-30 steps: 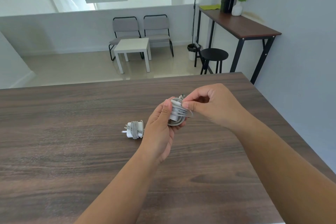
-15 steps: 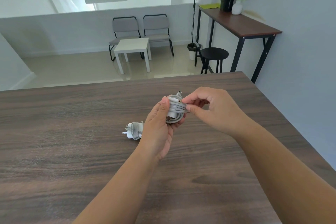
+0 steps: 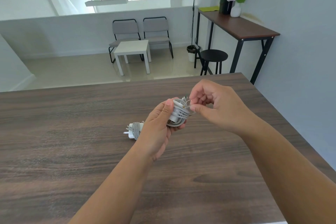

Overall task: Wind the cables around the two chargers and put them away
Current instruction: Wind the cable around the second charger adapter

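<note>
left hand (image 3: 160,123) grips second charger (image 3: 177,114) above tabletop (image 3: 72,151), steadying it | right hand (image 3: 216,107) fingers pinch cable end (probably tucking) | first charger (image 3: 134,129) lies wound

No readable text or labels.

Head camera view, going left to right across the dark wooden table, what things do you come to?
Wound charger lying on the table → left hand → second charger with its cable wrapped, held in that hand → right hand pinching the cable end.
</note>
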{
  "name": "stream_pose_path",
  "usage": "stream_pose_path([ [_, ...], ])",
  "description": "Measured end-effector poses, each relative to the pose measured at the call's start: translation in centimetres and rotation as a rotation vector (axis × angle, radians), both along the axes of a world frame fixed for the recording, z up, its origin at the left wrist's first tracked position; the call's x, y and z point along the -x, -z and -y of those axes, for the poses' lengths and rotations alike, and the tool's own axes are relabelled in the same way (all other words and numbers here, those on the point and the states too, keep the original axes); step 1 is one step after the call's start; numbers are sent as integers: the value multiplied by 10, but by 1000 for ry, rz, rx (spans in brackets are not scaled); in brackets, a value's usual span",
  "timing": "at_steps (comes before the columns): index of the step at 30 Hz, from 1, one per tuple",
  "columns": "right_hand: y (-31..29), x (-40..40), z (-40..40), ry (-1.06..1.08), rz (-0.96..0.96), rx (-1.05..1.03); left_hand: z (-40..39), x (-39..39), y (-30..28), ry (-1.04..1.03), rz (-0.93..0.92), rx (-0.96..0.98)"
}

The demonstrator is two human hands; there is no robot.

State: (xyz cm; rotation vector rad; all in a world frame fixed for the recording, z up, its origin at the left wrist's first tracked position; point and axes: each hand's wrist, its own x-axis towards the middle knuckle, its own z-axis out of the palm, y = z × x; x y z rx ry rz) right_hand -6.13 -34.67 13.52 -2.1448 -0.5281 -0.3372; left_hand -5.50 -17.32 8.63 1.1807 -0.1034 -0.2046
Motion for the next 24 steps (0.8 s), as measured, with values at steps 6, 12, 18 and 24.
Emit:
stream_pose_path([
  [6,1,3,-2,-30,51,52,-4,3,1,27,-10,-24],
  [12,9,5,-11,0,126,25,-2,2,-1,-24,-28,22],
  [18,32,4,-14,28,2,-350,-6,2,2,-38,-56,89],
  [24,54,-1,-16,-13,-122,-607,-4,1,3,-52,-113,142],
])
